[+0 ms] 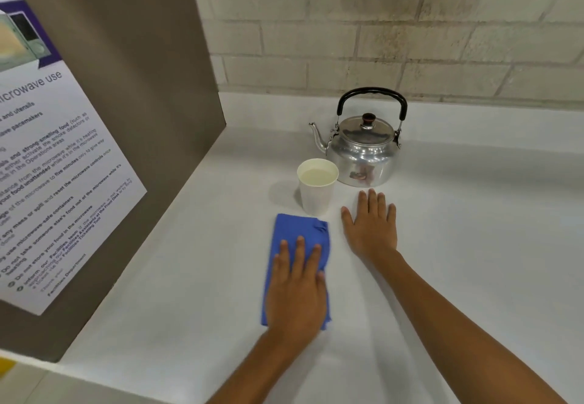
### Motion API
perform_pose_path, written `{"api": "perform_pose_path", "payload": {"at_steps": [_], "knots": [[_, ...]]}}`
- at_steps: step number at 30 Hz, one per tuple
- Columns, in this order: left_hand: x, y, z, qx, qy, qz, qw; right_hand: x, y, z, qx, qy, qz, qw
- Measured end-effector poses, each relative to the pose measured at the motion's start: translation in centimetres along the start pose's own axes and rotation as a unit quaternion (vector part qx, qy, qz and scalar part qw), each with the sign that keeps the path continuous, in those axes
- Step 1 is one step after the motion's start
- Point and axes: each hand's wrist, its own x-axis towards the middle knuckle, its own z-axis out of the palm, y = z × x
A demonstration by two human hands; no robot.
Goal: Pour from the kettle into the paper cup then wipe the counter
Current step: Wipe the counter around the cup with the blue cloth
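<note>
A shiny metal kettle [363, 151] with a black handle stands upright near the back of the white counter [474, 230], spout pointing left. Just in front of it, to the left, a white paper cup [317, 187] holds liquid nearly to the rim. A folded blue cloth [295, 230] lies flat in front of the cup. My left hand [297, 286] presses flat on the cloth, fingers spread, covering its near half. My right hand [373, 230] rests palm down on the bare counter to the right of the cup, fingertips close to the kettle's base, holding nothing.
A tall brown panel [132, 119] with a microwave-use notice [47, 166] walls off the counter on the left. A pale brick wall [379, 24] runs along the back. The counter stretches on to the right of the kettle.
</note>
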Motion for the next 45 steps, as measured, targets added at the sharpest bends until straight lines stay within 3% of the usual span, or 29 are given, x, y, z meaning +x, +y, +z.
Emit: {"api": "perform_pose_path", "payload": {"at_steps": [2,4,6,10,14,20,24,26,28,30,34,36,41,45], "knots": [[-0.7,2.2,0.8,0.025,-0.002,0.049,0.998,0.1,0.1,-0.2,0.014,-0.010,-0.001,1.000],[-0.7,3.0,1.2,0.008,-0.079,0.044,0.996,0.1,0.2,-0.7,0.034,-0.024,-0.001,0.999],[-0.2,2.2,0.6,-0.022,-0.105,0.039,0.993,-0.1,0.2,-1.7,0.073,-0.024,0.004,0.997],[1.3,-2.1,-1.7,-0.154,-0.059,0.021,0.986,-2.5,-1.5,-3.6,0.119,0.033,-0.002,0.992],[4.5,-7.1,-2.8,-0.086,-0.054,-0.005,0.995,-8.2,-6.1,-2.7,0.074,0.041,-0.096,0.992],[5.5,-9.4,-1.2,-0.004,-0.074,-0.008,0.997,-12.9,-9.5,-0.3,-0.005,-0.038,-0.052,0.998],[5.6,-9.8,-0.7,0.001,-0.060,-0.006,0.998,-16.0,-6.6,-0.5,-0.006,0.023,-0.124,0.992],[5.4,-9.9,-0.7,0.009,-0.052,0.002,0.999,-14.9,-2.6,-0.9,-0.019,0.018,-0.105,0.994],[5.3,-9.6,-0.7,0.011,-0.045,0.011,0.999,-11.7,0.2,-1.6,-0.020,-0.018,-0.017,1.000],[5.3,-9.4,-0.8,0.010,-0.047,0.012,0.999,-8.5,0.0,-2.3,-0.030,-0.005,0.027,0.999],[5.4,-9.7,-0.8,0.011,-0.054,0.011,0.998,-10.4,-3.9,-0.1,-0.017,-0.020,-0.099,0.995],[5.4,-9.9,-0.8,0.005,-0.051,0.012,0.999,-12.7,-2.2,-0.1,0.004,-0.016,-0.135,0.991],[5.3,-9.5,-0.7,-0.002,-0.045,0.012,0.999,-6.8,4.2,-2.4,-0.015,-0.005,0.016,1.000],[5.3,-9.5,-0.6,-0.008,-0.040,0.009,0.999,-2.5,0.6,-1.3,-0.021,-0.054,-0.083,0.995]]}}
